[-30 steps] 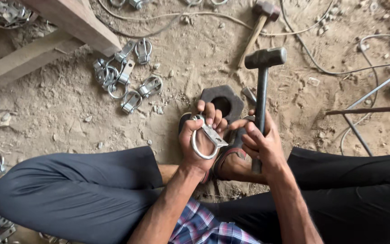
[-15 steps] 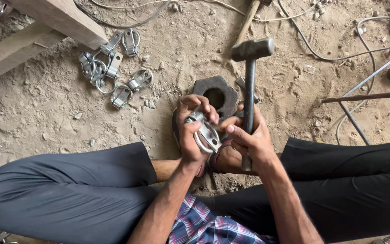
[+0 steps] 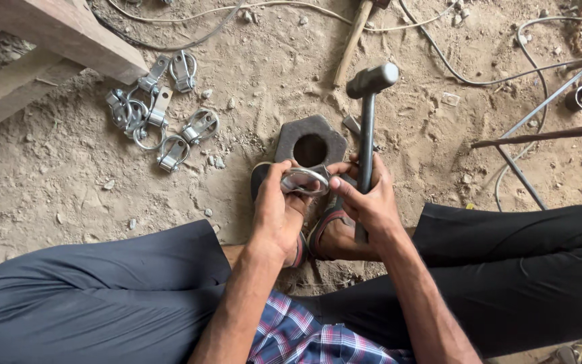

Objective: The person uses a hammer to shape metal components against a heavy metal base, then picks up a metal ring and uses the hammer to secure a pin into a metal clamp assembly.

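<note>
Sitting cross-legged on the sandy ground (image 3: pixel 69 182), dark trousers (image 3: pixel 89 296) and a bit of plaid shirt (image 3: pixel 304 337) filling the bottom edge. Gripping a shiny metal clamp ring (image 3: pixel 304 180) with the left hand (image 3: pixel 279 212), fingers curled shut around its near side, thumb pressing on top. Also pinching that same ring with the right hand (image 3: pixel 366 202), thumb and forefinger closed on its right end, while wrapping the other fingers around the handle of a steel hammer (image 3: pixel 368 128) standing head-up. Holding the ring just above the sandalled feet (image 3: pixel 325 232), right in front of a thick hexagonal steel block (image 3: pixel 310 140) with a round hole. Lying further out to the left, a loose heap of similar clamps (image 3: pixel 159 111) beside a wooden beam (image 3: pixel 55 30). Running across the far dirt, cables (image 3: pixel 479 74) and a wooden-handled tool (image 3: pixel 353 40).
</note>
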